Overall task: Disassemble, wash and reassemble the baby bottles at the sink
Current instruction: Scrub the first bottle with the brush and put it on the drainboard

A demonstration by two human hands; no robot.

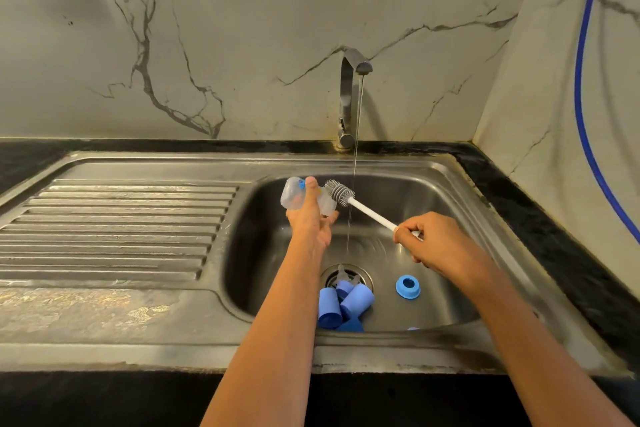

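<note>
Legible text, labels, brands, numbers, signs: none.

One printed mark noted: a small blue and yellow patch on the clear baby bottle (292, 198), held over the far left of the sink basin. It is too small and blurred to read, and whether it holds letters or figures cannot be told.
</note>
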